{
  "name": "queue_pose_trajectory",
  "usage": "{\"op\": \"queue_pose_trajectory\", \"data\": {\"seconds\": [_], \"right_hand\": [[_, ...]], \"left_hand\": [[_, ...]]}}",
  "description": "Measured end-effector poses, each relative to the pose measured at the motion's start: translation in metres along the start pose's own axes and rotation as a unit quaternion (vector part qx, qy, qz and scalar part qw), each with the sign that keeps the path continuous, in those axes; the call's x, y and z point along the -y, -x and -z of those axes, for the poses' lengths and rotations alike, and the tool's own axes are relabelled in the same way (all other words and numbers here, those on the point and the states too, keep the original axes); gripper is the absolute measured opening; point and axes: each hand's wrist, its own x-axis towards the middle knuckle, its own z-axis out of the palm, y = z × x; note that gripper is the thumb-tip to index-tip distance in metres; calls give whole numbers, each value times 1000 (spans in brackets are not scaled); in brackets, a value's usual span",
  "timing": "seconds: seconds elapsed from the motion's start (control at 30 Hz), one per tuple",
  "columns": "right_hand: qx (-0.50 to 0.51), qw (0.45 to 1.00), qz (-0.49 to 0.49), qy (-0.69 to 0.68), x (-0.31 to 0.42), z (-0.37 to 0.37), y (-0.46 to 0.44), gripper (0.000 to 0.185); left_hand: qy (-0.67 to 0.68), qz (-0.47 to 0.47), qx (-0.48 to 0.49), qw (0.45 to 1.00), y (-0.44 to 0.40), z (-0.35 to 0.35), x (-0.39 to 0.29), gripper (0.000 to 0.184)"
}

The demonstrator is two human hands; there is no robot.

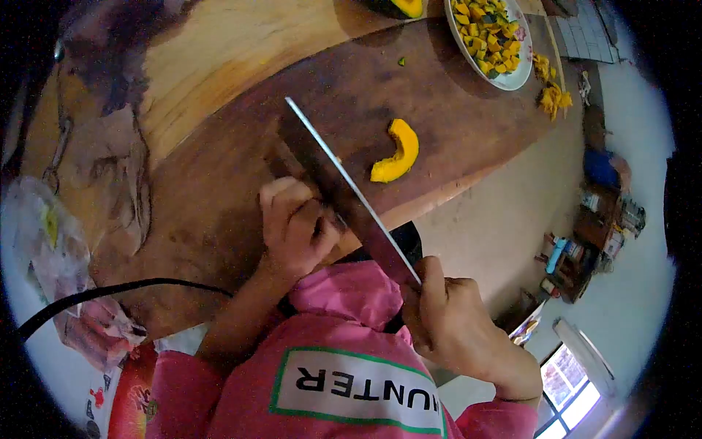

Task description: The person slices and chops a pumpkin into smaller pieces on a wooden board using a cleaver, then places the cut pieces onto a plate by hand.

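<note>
My right hand (pixel 464 322) is wrapped round the handle of a kitchen knife (pixel 356 192), whose broad blade stands on edge and slants up and to the left over the brown wooden board (pixel 468 117). My left hand (pixel 296 223) is curled, knuckles up, on the board just left of the blade. Whatever its fingers press on is hidden by the hand and the blade's shadow. To the right of the blade lies a curved slice of orange pumpkin (pixel 398 152), apart from both hands.
A white plate (pixel 523 69) of diced pumpkin stands at the far right, with pumpkin scraps (pixel 554 99) beside it. A cut pumpkin piece (pixel 406 7) shows at the top edge. Plastic bags (pixel 55 241) lie at the left, and a black cord (pixel 139 284) crosses near my left forearm.
</note>
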Motion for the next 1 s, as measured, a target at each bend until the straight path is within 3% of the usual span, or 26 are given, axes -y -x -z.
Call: {"op": "queue_pose_trajectory", "data": {"seconds": [0.47,0.6,0.9,1.0], "right_hand": [[41,999,-31,-5,16,13,-32,30],[-23,998,38,47,5,-6,-33,31],[-30,999,27,1,-1,-10,-47,30],[-4,999,10,52,4,-3,-51,30]], "left_hand": [[-13,31,70,997,1,6,-4,29],[-22,26,45,998,7,3,0,22],[34,2,-1,999,-4,0,-1,17],[30,3,13,999,-3,2,3,19]]}}
